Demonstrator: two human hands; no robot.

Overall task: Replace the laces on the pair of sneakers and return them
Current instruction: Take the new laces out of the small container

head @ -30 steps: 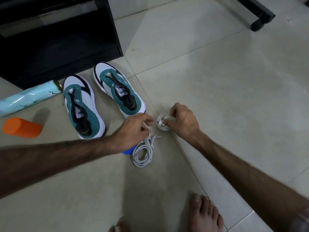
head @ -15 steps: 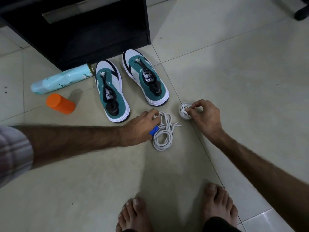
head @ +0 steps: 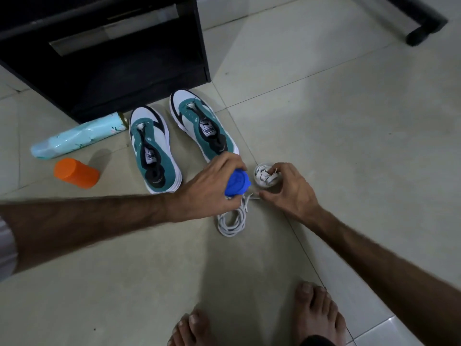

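Two white and teal sneakers stand side by side on the tiled floor, the left sneaker [head: 152, 150] and the right sneaker [head: 202, 125], both without laces. My left hand [head: 212, 186] grips a blue lid [head: 237, 183] just above the floor. My right hand [head: 289, 191] curls round a small white round container [head: 264, 177] stuffed with white laces. A coil of white laces [head: 233, 219] lies on the floor below both hands.
A black cabinet [head: 104, 51] stands behind the sneakers. A pale blue roll [head: 77, 137] and an orange container [head: 76, 173] lie to the left. A black furniture foot [head: 421, 31] is at top right. My bare feet [head: 314, 318] are at the bottom.
My left hand left the coiled laces and lifted the blue lid off the floor. My right hand stayed on the white container. The camera view shifted slightly.
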